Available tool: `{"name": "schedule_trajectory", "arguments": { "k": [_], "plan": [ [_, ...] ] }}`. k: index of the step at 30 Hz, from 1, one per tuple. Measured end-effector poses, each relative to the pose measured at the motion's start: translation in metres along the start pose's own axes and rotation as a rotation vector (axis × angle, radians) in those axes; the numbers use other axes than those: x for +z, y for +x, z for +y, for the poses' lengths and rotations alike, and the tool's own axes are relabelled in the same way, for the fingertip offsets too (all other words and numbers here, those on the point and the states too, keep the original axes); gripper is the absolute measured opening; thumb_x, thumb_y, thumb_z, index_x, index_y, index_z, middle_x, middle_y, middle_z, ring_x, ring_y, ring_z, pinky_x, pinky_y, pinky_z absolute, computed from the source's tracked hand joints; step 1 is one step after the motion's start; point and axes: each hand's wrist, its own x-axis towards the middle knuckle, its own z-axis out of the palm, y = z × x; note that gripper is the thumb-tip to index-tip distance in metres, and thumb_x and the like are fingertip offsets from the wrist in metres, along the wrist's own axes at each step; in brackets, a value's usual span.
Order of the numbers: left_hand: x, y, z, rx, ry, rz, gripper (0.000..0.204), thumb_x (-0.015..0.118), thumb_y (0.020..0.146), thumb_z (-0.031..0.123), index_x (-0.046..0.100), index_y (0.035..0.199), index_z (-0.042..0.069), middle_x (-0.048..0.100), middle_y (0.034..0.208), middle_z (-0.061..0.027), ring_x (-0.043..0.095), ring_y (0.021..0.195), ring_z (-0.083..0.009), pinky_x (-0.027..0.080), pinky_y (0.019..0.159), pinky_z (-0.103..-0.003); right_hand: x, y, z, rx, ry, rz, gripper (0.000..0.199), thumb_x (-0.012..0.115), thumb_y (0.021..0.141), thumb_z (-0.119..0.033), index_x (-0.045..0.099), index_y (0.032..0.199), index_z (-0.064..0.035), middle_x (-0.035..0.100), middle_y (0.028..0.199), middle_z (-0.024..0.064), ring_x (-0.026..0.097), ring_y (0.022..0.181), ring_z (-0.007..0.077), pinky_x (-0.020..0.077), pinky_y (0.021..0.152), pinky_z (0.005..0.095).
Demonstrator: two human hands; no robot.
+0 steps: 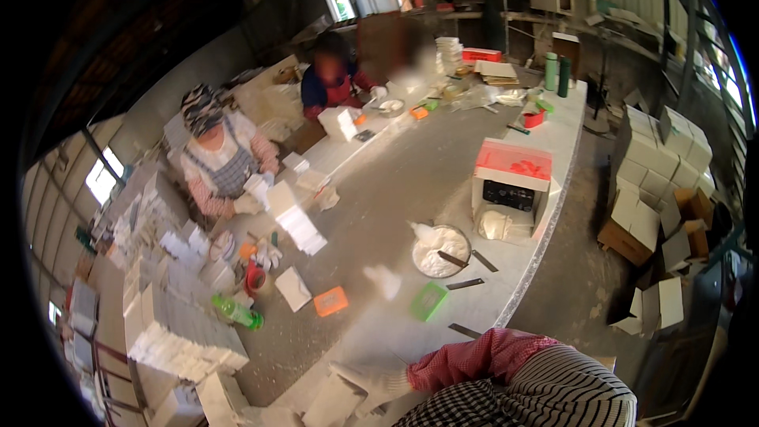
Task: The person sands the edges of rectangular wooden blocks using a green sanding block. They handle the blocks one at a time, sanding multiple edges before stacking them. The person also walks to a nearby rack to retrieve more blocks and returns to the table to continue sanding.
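My right hand [378, 387], in a white glove with a red checked sleeve behind it, is closed on the edge of a white block [334, 404] at the table's near edge. Left of that block, a white patch [273, 417] at the lower rim may be my left glove, but its fingers cannot be made out. Beyond the right hand lie a green sponge-like block [428, 301], dark flat scrapers [465, 284] and a round bowl of white paste [440, 251]. An orange block [330, 301] and a pale flat block [293, 289] rest farther left.
Stacks of white blocks [186, 340] line the left side, by a green bottle [237, 311]. Two people work across the table [395, 166], one holding white pieces [257, 190]. A red-topped box [514, 164] stands at right. Cartons [630, 225] are piled on the floor.
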Motion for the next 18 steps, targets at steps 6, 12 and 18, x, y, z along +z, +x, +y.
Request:
{"name": "schedule_trajectory", "arguments": {
  "k": [6, 12, 18],
  "plan": [
    [0.078, -0.011, -0.048, -0.32, -0.772, 0.185, 0.076, 0.051, 0.088, 0.012, 0.03, 0.162, 0.011, 0.044, 0.158, -0.0143, 0.051, 0.138, -0.0231, 0.032, 0.119, -0.034, -0.003, 0.002, 0.01, -0.032, 0.051, 0.008, 0.127, 0.086, 0.077, -0.029, -0.003, 0.162, 0.0011, 0.047, 0.137, 0.0213, 0.057, 0.116, 0.0254, 0.0504, 0.097, 0.0362],
    [0.106, -0.01, -0.081, -0.203, -0.302, 0.033, 0.076, 0.061, 0.085, 0.019, 0.038, 0.157, 0.007, 0.053, 0.145, -0.0155, 0.062, 0.116, -0.0247, 0.05, 0.1, -0.036, 0.01, 0.005, 0.02, -0.011, 0.127, -0.017, 0.127, 0.085, 0.078, -0.03, -0.004, 0.163, -0.0004, 0.047, 0.138, 0.0225, 0.058, 0.115, 0.0261, 0.0512, 0.095, 0.0363],
    [0.058, 0.02, -0.065, -0.224, -0.646, -0.056, 0.076, 0.074, 0.089, 0.036, 0.044, 0.152, 0.007, 0.064, 0.121, -0.0165, 0.064, 0.104, -0.026, 0.054, 0.093, -0.041, 0.02, 0.003, 0.031, -0.058, -0.023, 0.028, 0.126, 0.085, 0.08, -0.03, -0.006, 0.163, -0.0023, 0.048, 0.138, 0.0239, 0.064, 0.101, 0.0255, 0.0544, 0.085, 0.0354]
  ]
}}
